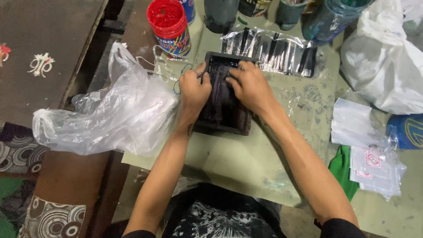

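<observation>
Gripping the small black screen-print frame at its left side, left hand is clamped on it mid-bench. Right hand presses flat on the inked mesh, fingers together. Red ink tub sits at the far edge.

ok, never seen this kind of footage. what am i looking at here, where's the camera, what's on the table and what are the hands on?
There is no machine here: a person works with two bare hands. The single picture comes from a camera worn on the person's head, looking down at them.

Both hands rest on a small dark rectangular frame smeared with black ink, lying on a pale green ink-stained table. The left hand grips its left edge; the right hand presses flat on its top, fingers spread.

To the left lies a crumpled clear plastic bag. Behind the frame stand an open pot of red ink, several dark jars, and a clear plastic sheet streaked with black. To the right are a white plastic bag and small clear packets.
</observation>
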